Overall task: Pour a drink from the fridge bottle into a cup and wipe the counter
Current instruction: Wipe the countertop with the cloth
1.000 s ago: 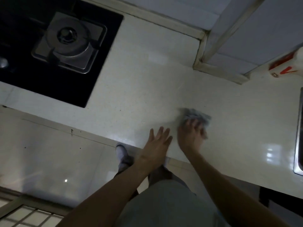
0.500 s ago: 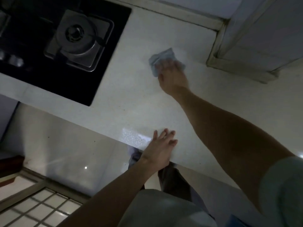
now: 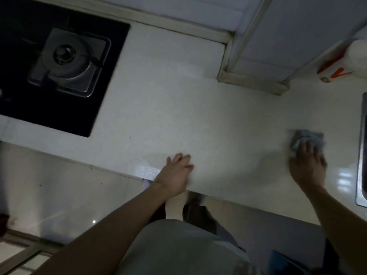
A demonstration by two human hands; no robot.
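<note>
Wiping stage in hand; no cup is in view. The cloth (image 3: 305, 136), a small crumpled grey-blue piece, lies on the pale tabletop (image 3: 178, 108) at the right, close beside the rim of the sink (image 3: 362, 155). The right hand (image 3: 306, 165) is on it: the grip looks spread and fairly flat, fingers pressing on the cloth's near part, not curled round it, though blur hides the detail. The cloth shows just past the fingertips, on the far side of the hand. The left hand (image 3: 174, 175) rests flat near the tabletop's near edge, fingers straight, holding nothing, well apart from the cloth. The hob (image 3: 59, 62) sits far left. Judgement: the sink closes off the right, so the open run of tabletop lies to the left of the cloth, and the right hand is placed to sweep that way.
</note>
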